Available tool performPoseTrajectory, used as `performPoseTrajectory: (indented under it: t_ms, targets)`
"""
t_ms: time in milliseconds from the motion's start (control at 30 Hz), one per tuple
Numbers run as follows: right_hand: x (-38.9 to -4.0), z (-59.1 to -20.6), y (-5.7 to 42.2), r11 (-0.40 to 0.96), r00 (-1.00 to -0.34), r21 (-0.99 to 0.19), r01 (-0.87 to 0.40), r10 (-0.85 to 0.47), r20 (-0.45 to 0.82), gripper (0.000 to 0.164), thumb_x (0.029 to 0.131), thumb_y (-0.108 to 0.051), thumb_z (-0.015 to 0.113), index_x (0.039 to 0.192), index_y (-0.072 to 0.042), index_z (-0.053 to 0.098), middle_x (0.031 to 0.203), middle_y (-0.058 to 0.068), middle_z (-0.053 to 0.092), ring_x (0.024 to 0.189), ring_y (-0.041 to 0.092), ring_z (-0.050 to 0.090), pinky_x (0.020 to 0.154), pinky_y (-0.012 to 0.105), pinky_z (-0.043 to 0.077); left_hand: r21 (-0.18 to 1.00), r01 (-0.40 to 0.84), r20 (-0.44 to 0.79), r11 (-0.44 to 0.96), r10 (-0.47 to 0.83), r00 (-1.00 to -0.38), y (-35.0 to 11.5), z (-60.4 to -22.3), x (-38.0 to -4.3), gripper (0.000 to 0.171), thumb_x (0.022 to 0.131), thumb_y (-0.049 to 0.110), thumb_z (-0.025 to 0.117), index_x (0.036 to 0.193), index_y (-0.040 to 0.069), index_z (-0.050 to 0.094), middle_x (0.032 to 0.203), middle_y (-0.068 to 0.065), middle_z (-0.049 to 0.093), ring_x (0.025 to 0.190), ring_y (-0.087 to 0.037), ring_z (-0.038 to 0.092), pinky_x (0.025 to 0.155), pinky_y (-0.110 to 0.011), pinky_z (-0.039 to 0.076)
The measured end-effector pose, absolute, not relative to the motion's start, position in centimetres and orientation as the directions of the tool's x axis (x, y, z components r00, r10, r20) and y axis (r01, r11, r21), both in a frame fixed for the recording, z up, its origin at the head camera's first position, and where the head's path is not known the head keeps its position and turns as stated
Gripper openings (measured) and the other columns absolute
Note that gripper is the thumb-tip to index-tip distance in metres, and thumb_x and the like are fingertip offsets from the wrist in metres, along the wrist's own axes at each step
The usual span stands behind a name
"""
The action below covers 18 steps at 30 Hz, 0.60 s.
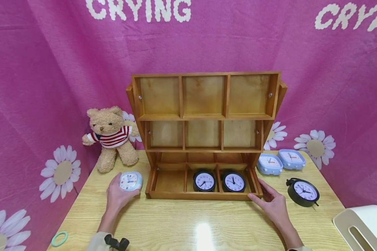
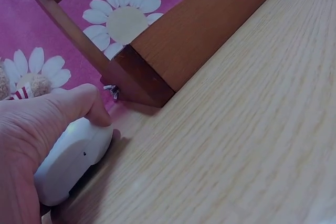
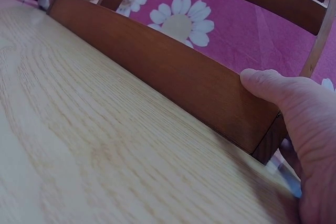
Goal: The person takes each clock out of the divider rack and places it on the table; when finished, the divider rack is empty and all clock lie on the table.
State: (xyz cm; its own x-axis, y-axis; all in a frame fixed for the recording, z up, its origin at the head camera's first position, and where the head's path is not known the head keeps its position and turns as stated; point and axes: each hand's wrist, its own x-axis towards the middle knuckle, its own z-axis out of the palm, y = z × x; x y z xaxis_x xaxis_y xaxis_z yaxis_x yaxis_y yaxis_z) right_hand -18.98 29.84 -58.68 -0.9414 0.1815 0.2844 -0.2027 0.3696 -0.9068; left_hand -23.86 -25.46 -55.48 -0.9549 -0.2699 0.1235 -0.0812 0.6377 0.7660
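Note:
In the head view my left hand (image 1: 117,196) grips a small white and pale blue alarm clock (image 1: 130,181), left of a tiered wooden display shelf (image 1: 204,196). The left wrist view shows the white side of this clock (image 2: 79,156) close to the tabletop, with thumb and fingers around it. My right hand (image 1: 274,205) holds the shelf's front right corner. Its thumb lies on the front board (image 3: 173,72), while the fingers are at the side, partly hidden. Two black round alarm clocks (image 1: 204,181) stand in the bottom tier's middle and right compartments.
Right of the shelf are two blue alarm clocks (image 1: 270,164) and a black alarm clock (image 1: 303,192). A teddy bear (image 1: 111,139) sits at the back left. A green ring (image 1: 59,233) lies front left, and a white slotted object (image 1: 361,228) is at the front right.

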Motion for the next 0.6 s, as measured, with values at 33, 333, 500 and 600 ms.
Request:
performPoseTrajectory:
  t_ms: [33, 333, 500, 600]
  targets:
    - [-18.98, -58.67, 29.84, 0.366, -0.941, -0.907, -0.207, 0.179, 0.287, 0.070, 0.083, -0.008, 0.089, 0.146, -0.002, 0.060, 0.145, 0.024, 0.059, 0.119, -0.014, 0.055, 0.095, 0.007, 0.045, 0.766, -0.079, 0.124, 0.638, -0.267, -0.956, -25.47, -55.54, -23.92, 0.106, 0.063, 0.019, 0.090, 0.152, -0.011, 0.041, 0.154, -0.032, 0.045, 0.139, -0.048, 0.046, 0.117, -0.058, 0.038]
    - [-19.13, -58.82, 29.97, 0.358, -0.942, -0.911, -0.207, 0.180, 0.284, 0.070, 0.083, -0.008, 0.089, 0.146, -0.001, 0.059, 0.146, 0.024, 0.057, 0.120, -0.014, 0.054, 0.096, 0.008, 0.045, 0.763, -0.047, 0.123, 0.645, -0.217, -0.968, -25.64, -55.69, -24.22, 0.110, 0.066, 0.016, 0.088, 0.156, -0.013, 0.031, 0.158, -0.035, 0.037, 0.144, -0.049, 0.038, 0.121, -0.058, 0.032]
    - [-19.10, -58.94, 29.98, 0.362, -0.942, -0.909, -0.206, 0.179, 0.285, 0.070, 0.083, -0.008, 0.089, 0.146, -0.002, 0.060, 0.146, 0.024, 0.058, 0.120, -0.013, 0.054, 0.096, 0.008, 0.045, 0.748, -0.036, 0.124, 0.662, -0.193, -0.973, -25.58, -55.51, -24.04, 0.112, 0.067, 0.017, 0.087, 0.157, -0.015, 0.028, 0.162, -0.036, 0.029, 0.149, -0.051, 0.031, 0.124, -0.058, 0.027]
    - [-19.06, -58.93, 29.95, 0.357, -0.941, -0.910, -0.210, 0.177, 0.287, 0.070, 0.083, -0.008, 0.089, 0.146, -0.002, 0.060, 0.147, 0.023, 0.057, 0.120, -0.013, 0.054, 0.096, 0.008, 0.045, 0.735, -0.036, 0.121, 0.678, -0.183, -0.976, -25.58, -55.41, -23.86, 0.114, 0.068, 0.019, 0.088, 0.157, -0.016, 0.025, 0.163, -0.037, 0.025, 0.151, -0.052, 0.027, 0.125, -0.058, 0.024]
